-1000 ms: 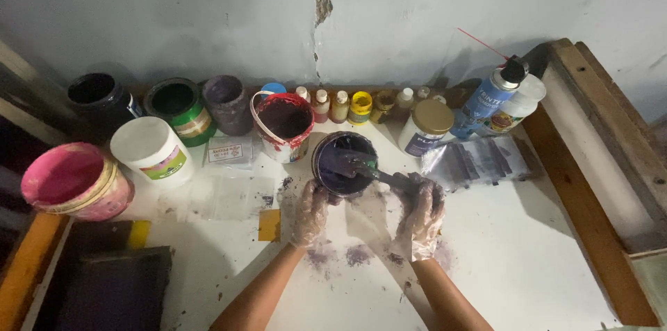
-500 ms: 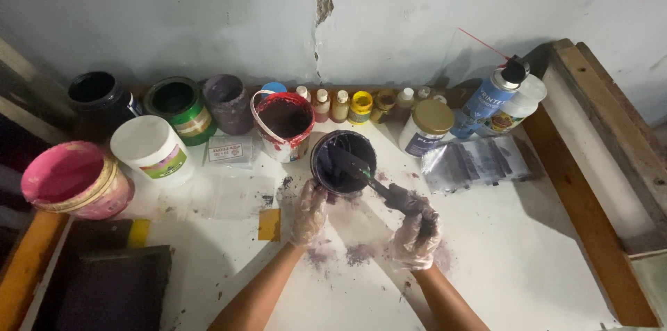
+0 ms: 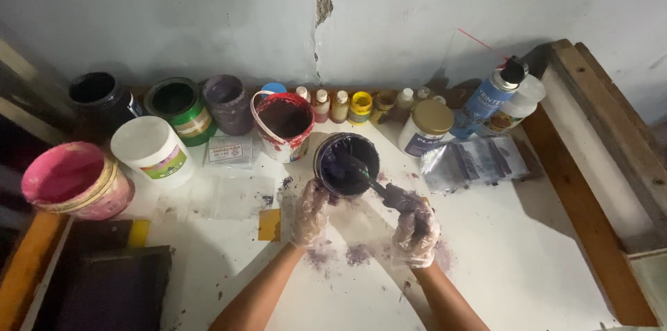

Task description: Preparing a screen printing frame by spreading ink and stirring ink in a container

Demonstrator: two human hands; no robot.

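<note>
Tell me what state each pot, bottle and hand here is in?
Purple pot: open, stick inside.
Left hand: gloved, steadying that pot.
Right hand: gloved, gripping the stick.
Red-rimmed tub: open.
Pink bucket: open.
White tub: lidded.
Spray can: capped, upright.

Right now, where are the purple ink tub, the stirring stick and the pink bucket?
purple ink tub [image 3: 340,168]: head view, inner ink surface.
stirring stick [image 3: 366,178]: head view, mid shaft.
pink bucket [image 3: 66,175]: head view, pink inside.

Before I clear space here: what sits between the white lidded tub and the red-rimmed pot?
In the head view, a small flat clear packet with a label lies on the table between the white lidded tub and the red-rimmed pot.
</note>
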